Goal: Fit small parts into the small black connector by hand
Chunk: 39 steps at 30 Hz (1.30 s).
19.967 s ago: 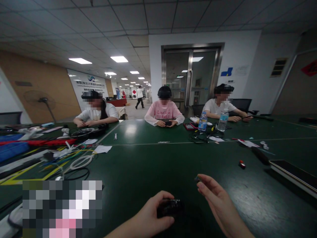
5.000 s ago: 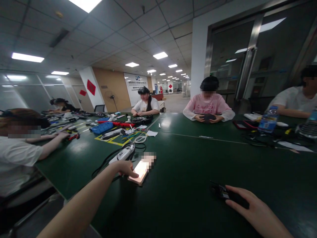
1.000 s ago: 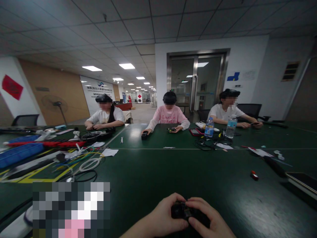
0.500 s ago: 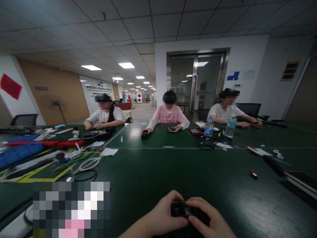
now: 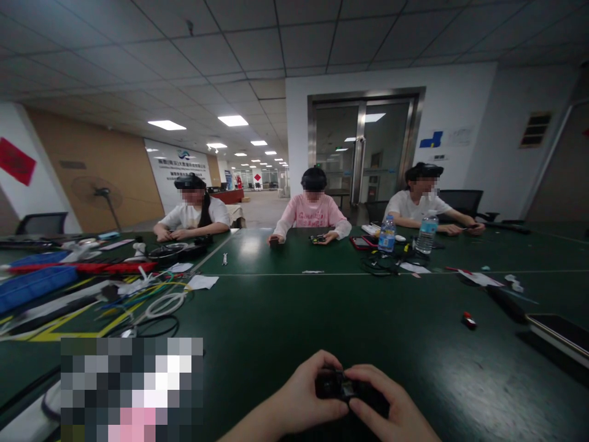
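Note:
A small black device (image 5: 338, 387) rests low on the dark green table (image 5: 285, 307), right in front of me. My left hand (image 5: 306, 399) curls round its left side, with the thumb on top. My right hand (image 5: 391, 405) wraps its right side, fingers pressed over it. Both hands hide most of the device; only its dark top with a small light detail shows between the fingertips.
A blurred-out patch (image 5: 131, 387) lies at my left. Cables and tools (image 5: 138, 294) clutter the left side. A small red piece (image 5: 468, 319) and a flat dark slab (image 5: 559, 331) lie to the right. Three people sit across the table, with water bottles (image 5: 426, 232) near them.
Both hands stay closed on the black device, as one second ago. The person in pink has drawn one hand back toward their body. My view has dipped slightly.

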{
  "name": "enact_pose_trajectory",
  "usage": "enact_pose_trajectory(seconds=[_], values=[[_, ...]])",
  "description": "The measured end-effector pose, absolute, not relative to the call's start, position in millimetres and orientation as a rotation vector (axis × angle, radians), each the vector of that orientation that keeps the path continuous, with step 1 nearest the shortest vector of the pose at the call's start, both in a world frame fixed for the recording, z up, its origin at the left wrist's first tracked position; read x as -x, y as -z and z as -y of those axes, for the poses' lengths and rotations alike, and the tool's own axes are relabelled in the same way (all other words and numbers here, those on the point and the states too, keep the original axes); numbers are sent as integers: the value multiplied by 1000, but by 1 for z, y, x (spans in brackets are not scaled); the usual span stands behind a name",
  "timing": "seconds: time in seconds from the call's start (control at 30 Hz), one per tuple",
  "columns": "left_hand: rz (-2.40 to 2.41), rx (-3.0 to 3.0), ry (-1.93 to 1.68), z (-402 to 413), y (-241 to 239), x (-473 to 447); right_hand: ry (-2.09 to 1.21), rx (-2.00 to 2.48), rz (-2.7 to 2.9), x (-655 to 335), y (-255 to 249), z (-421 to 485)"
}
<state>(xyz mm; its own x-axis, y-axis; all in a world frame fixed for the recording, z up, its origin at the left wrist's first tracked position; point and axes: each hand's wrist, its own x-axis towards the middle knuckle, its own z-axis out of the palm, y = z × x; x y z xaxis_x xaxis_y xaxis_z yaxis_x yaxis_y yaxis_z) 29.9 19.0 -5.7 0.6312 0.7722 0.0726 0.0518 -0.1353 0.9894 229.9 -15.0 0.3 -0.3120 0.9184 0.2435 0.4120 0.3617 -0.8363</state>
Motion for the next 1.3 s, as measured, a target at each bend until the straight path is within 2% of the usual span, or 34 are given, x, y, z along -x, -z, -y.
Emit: enact_pose_trajectory(seconds=[1.3], values=[[-664, -1517, -720, -21, 7, -28, -873, 1155, 1881, -228, -7, 18]])
